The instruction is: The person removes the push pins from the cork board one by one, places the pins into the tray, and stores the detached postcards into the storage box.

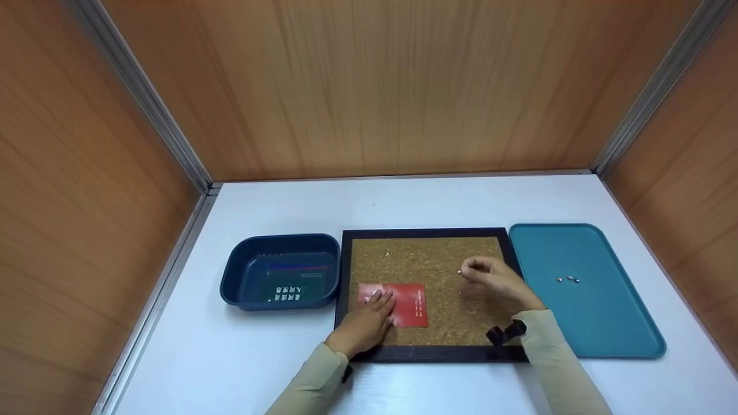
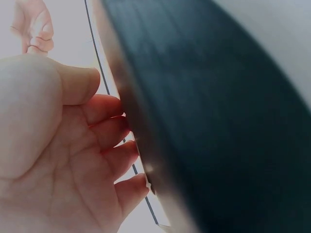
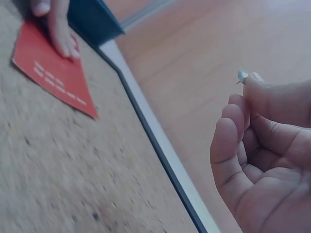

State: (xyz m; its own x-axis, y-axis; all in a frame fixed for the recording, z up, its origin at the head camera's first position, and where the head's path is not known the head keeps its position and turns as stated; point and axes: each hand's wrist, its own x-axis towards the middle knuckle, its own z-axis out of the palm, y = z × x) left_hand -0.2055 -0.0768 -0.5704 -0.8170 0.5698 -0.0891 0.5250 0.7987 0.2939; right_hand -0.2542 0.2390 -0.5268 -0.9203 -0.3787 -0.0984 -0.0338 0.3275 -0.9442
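A red card point(image 1: 410, 305) with white print lies on the lower left part of a cork board point(image 1: 444, 328) framed in black. My left hand point(image 1: 364, 324) rests on the card's left part, fingers laid out over it. Above the right half of the board, my right hand point(image 1: 494, 279) pinches a small thumbtack point(image 3: 241, 76) between thumb and index finger. In the right wrist view the tack's round head and short pin stick out past the fingertips. The left wrist view shows the left palm and fingers point(image 2: 114, 131) beside the dark board frame.
Left of the board stands a dark blue basin point(image 1: 230, 288) holding a dark green card point(image 1: 297, 285) with white characters. On the right lies a teal tray point(image 1: 611, 323) with several small metal tacks point(image 1: 569, 279). Wooden panels point(image 1: 369, 86) enclose the white table point(image 1: 288, 207).
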